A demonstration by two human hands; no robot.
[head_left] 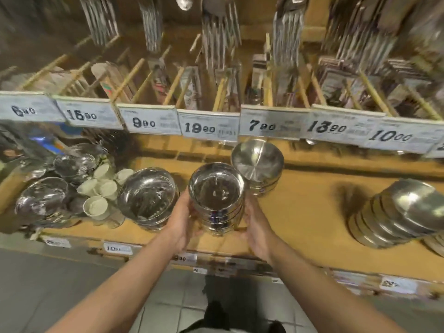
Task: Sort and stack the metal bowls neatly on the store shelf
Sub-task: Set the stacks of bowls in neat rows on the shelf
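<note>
A stack of shiny metal bowls (216,198) stands at the middle of the wooden shelf (307,212), near its front edge. My left hand (183,217) presses its left side and my right hand (255,227) its right side, so both grip the stack. Close to the left is a wider stack of bowls (149,195). Behind and to the right stands a matte stack of bowls (258,164), its top bowl tilted. A leaning stack of bowls (394,212) lies at the far right.
White cups (101,186) and wrapped metal bowls (45,195) crowd the shelf's left end. Price tags (209,127) line the upper shelf, where packaged utensils stand between wooden dividers. Forks and spoons hang above. Tiled floor lies below.
</note>
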